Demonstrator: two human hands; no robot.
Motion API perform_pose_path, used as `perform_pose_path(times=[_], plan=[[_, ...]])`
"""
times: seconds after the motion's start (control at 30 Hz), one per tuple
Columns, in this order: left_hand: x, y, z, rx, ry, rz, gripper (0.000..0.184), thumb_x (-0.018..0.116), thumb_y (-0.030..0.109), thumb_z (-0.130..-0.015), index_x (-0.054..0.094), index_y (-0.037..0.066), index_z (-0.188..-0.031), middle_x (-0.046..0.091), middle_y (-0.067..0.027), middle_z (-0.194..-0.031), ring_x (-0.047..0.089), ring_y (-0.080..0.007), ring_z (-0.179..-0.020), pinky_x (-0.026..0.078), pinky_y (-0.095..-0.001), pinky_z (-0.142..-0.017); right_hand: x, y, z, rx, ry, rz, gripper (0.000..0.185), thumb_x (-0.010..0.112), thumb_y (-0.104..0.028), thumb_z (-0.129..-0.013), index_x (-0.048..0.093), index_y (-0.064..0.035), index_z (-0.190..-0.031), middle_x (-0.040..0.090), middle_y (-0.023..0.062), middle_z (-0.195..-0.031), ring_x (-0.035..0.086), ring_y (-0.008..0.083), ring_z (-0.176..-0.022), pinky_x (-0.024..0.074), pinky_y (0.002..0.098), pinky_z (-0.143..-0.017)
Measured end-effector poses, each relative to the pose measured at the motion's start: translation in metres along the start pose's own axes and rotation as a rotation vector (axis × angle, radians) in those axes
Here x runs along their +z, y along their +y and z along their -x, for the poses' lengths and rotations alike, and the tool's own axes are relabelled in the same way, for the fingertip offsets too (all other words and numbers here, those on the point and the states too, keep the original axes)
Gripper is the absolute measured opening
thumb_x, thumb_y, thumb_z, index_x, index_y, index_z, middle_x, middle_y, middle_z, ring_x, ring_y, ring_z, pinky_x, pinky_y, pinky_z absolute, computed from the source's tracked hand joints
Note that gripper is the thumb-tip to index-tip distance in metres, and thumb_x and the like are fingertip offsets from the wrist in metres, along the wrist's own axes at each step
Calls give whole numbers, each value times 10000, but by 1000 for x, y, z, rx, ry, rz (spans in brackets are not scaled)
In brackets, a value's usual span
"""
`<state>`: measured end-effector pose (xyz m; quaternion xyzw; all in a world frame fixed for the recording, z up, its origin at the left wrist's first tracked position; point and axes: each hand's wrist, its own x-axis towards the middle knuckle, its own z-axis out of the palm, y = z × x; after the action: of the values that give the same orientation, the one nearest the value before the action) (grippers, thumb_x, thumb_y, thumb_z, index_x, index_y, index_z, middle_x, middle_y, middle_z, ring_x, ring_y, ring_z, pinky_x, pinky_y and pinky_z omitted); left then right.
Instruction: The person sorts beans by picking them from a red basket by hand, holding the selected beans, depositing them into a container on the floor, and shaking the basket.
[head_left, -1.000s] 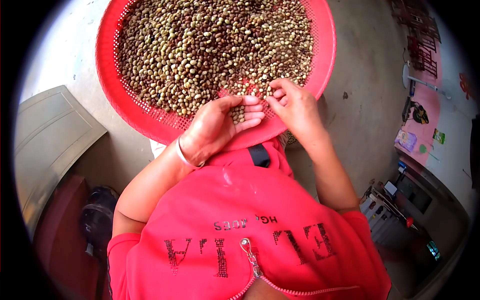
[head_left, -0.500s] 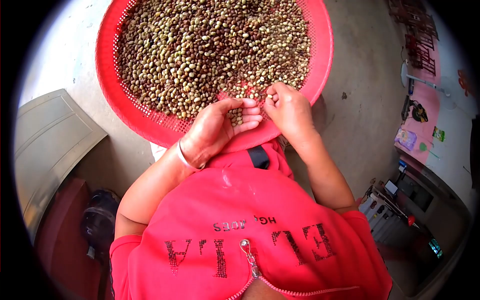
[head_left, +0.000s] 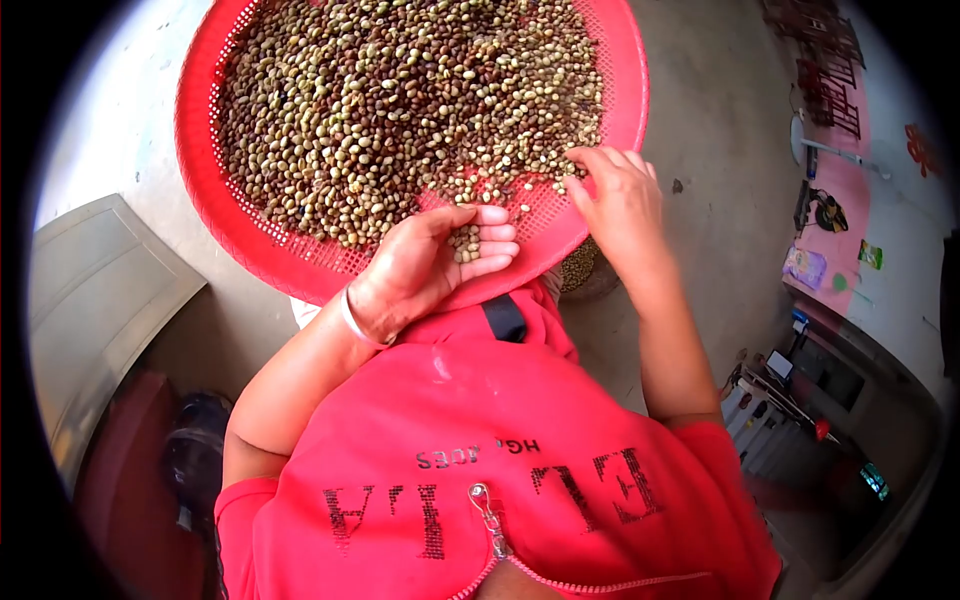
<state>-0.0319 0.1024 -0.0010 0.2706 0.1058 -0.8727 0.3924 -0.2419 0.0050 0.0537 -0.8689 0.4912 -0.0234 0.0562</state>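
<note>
A wide red perforated basket [head_left: 195, 150] rests over my lap, with a thick spread of green and brown beans [head_left: 400, 110] in it. My left hand [head_left: 425, 255] is cupped palm up above the basket's near rim, with several pale beans [head_left: 465, 243] lying in it. Over the right side of the basket is my right hand [head_left: 622, 195], thumb and forefinger apart near the edge of the bean pile. No bean shows between those fingers. A thin patch of scattered beans and bare red mesh lies between the two hands.
Below the basket's right edge stands a container of beans [head_left: 580, 268], partly hidden. A dark-capped water jug [head_left: 195, 450] and a grey panel [head_left: 105, 290] are at left. A pink-covered surface [head_left: 830, 240] with packets runs along the right.
My right hand has moved right and its closed fingers have parted, uncovering the container below. My left hand still cups beans. The view has shifted slightly.
</note>
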Motion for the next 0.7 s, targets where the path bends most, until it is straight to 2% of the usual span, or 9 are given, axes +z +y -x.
perform_pose_path(times=[0.13, 0.43, 0.63, 0.7], plan=[[1, 2, 1, 39, 24, -8, 302, 401, 168, -1005, 551, -64, -1126, 632, -167, -1050, 638, -266, -981, 535, -370, -923, 12, -1, -6, 29, -25, 72, 241, 736, -205, -771, 678, -107, -984, 658, 53, -893, 596, 245, -876, 436, 381, -815], [0, 2, 0, 50, 37, -33, 288, 411, 165, -1000, 548, -62, -1112, 633, -162, -1037, 640, -260, -961, 541, -362, -910, 12, 1, -8, 43, -21, 73, 150, 739, -198, -761, 680, -124, -877, 656, 50, -812, 603, 244, -836, 442, 384, -795], [-1, 1, -1, 45, 21, -17, 306, 397, 172, -1005, 542, -64, -1135, 630, -168, -1056, 637, -264, -980, 534, -364, -921, 4, 8, -9, 110, -29, -172, 142, 738, -186, -777, 683, -95, -870, 692, 58, -840, 641, 233, -762, 487, 370, -741], [4, 1, -3, 61, 7, 8, 321, 383, 175, -1009, 534, -69, -1154, 625, -176, -1074, 632, -269, -996, 528, -367, -933, -11, -4, -6, 320, -243, -509, 191, 746, -203, -790, 692, -76, -922, 709, 61, -889, 659, 191, -741, 511, 333, -694]])
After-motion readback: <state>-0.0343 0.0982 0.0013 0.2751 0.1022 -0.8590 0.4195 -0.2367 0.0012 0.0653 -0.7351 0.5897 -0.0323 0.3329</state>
